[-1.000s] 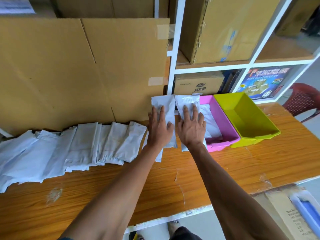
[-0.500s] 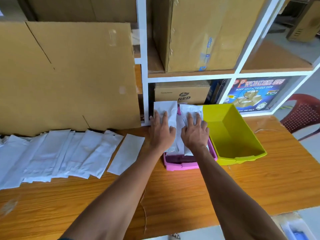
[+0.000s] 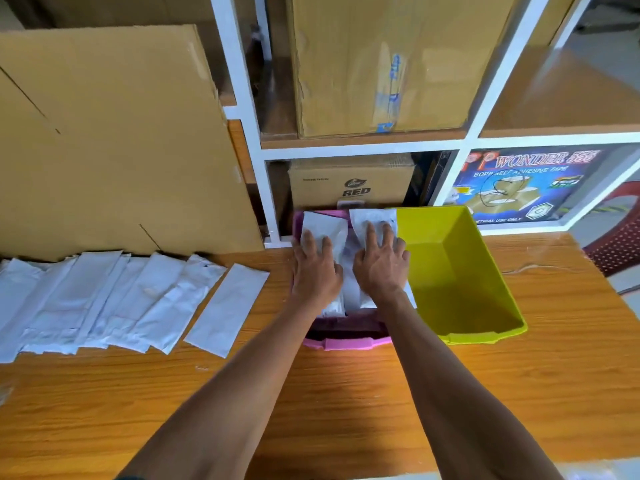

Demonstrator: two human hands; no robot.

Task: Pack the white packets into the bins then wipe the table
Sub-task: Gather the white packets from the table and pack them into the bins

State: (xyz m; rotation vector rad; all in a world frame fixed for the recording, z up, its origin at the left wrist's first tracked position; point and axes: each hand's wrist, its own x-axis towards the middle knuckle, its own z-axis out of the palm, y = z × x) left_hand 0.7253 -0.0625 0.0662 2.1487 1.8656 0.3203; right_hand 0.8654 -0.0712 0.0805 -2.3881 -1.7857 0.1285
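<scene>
A flattened cardboard sheet [image 3: 114, 140] leans at the table's [image 3: 346, 393] left rear, with a row of white packets [image 3: 114, 299] overlapping before it. Both hands, left [image 3: 317, 271] and right [image 3: 381, 268], press flat-fingered on packets [image 3: 325, 230] inside the pink bin [image 3: 346, 341]. The green bin [image 3: 464, 275] touches it, below white shelves [image 3: 363, 147] holding boxes.

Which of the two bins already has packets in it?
The pink bin, under both hands. White packets lie inside it, while the yellow-green bin to its right holds nothing visible.
</scene>
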